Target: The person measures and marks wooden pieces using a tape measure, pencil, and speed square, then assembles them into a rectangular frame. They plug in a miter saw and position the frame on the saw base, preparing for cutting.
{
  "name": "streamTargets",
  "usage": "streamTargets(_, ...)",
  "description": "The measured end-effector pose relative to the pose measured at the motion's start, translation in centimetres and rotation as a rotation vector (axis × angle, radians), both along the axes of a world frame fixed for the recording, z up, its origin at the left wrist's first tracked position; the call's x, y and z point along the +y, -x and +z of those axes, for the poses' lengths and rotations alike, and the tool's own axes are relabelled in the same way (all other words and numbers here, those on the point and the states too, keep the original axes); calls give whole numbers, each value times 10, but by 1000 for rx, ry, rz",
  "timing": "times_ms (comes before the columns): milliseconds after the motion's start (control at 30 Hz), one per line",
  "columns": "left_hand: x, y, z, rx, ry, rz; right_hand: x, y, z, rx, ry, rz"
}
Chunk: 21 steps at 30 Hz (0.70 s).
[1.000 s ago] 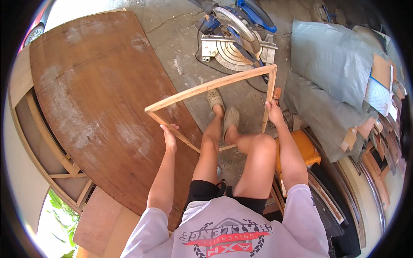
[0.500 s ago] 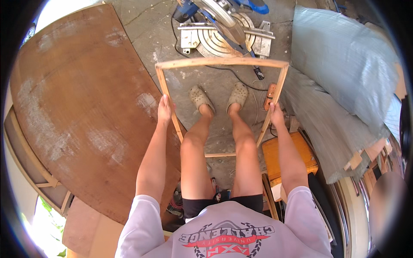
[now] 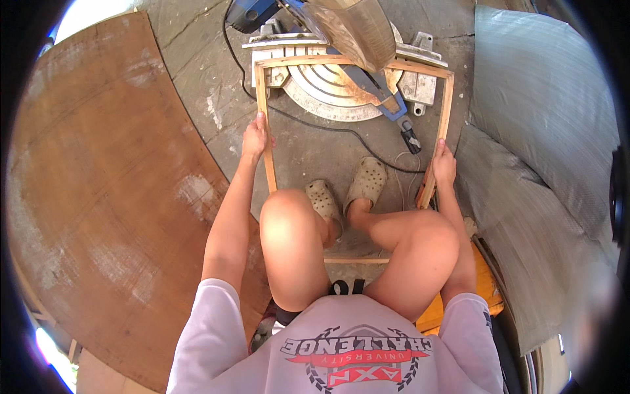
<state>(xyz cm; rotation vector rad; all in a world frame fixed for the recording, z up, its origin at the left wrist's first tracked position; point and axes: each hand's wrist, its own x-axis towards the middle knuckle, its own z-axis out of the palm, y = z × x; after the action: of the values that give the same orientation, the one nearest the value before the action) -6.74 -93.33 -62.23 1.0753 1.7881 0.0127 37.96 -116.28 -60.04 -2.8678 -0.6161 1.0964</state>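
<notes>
A rectangular frame of light wooden strips [image 3: 270, 172] is held between my two hands. My left hand [image 3: 255, 136] is closed around its left strip, and my right hand [image 3: 444, 164] grips the right strip. The frame's far strip crosses over the round table of a blue and grey miter saw [image 3: 321, 98]; the saw's blade guard [image 3: 361, 29] hides part of that strip. Whether wood and saw touch, I cannot tell. My bent knees cover portions of the side strips and near strip. The near strip shows between my thighs.
A large brown board [image 3: 118, 197] stretches along the left. Silvery sheeting [image 3: 538, 85] stands at the right, above an orange-yellow box [image 3: 489, 289]. A black cable [image 3: 315, 126] runs over the concrete floor. My feet wear beige clogs [image 3: 366, 180].
My knees have bent and I am lower, nearer the saw. The frame has moved forward with both hands still on it, and its far strip now overlaps the saw's table.
</notes>
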Motion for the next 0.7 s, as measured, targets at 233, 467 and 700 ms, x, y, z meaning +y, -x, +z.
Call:
streamTargets(233,18,-2,-20,18,-29,-61,-11,-7,-33,19,-186,-16)
streamTargets(467,29,-14,-9,6,-71,-27,-4,-8,-17,-14,-85,5)
streamTargets(700,49,-15,-20,258,-97,-325,0,-9,-13,-33,-33,7)
